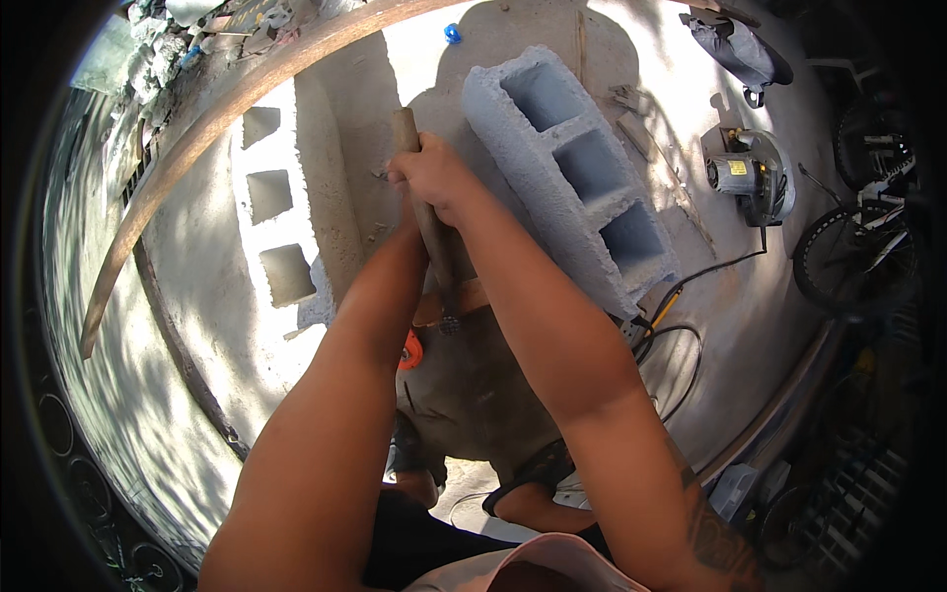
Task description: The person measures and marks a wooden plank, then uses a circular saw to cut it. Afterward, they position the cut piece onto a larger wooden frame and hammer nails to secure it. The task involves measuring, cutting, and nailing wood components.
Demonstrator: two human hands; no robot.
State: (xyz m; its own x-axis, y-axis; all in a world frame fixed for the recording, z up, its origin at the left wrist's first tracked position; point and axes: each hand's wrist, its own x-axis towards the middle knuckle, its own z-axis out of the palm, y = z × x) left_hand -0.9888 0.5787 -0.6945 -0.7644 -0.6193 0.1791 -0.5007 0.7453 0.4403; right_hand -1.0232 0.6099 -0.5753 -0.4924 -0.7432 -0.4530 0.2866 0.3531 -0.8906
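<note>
My right hand is closed around the wooden handle of a hammer, near the handle's far end. The dark metal end points back toward me, above a short piece of wood. My left hand is just under and beside the right one, mostly hidden by it and the handle. A small dark tip sticks out next to it, too small to name. Grey hollow concrete blocks lie on both sides of my hands: the left block and the right block.
A long curved wooden strip arches across the far left. At the right are a power tool with a round guard, its black cord and a bicycle. An orange-red object lies near my left forearm; rubble is piled far left.
</note>
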